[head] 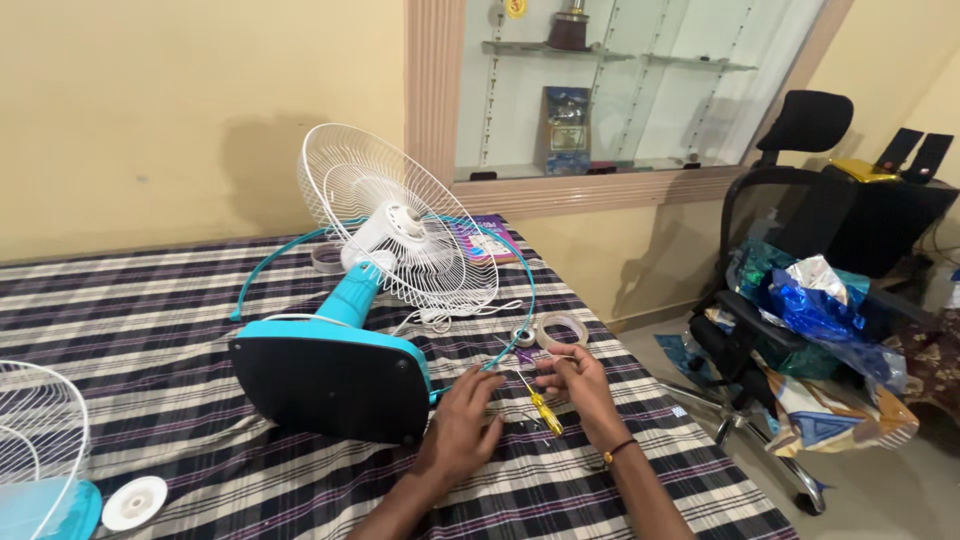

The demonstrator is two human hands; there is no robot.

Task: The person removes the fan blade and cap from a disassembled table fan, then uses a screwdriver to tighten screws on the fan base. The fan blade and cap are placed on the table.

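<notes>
A turquoise and white table fan (352, 300) lies tipped on a checked cloth, its black base underside facing me and its white rear grille (395, 225) pointing away. A turquoise guard ring (527, 290) loops around it. My left hand (462, 420) rests on the cloth beside the base, fingers spread near the ring's end. My right hand (578, 385) pinches a small part in its fingertips, just above a yellow-handled screwdriver (543, 408) lying on the cloth.
Two tape rolls (560, 328) lie behind my hands, another (327, 258) behind the fan. A white front grille (40, 440) and white round cap (133, 502) sit at the left. A black office chair (790, 300) piled with blue wrapping stands right of the table.
</notes>
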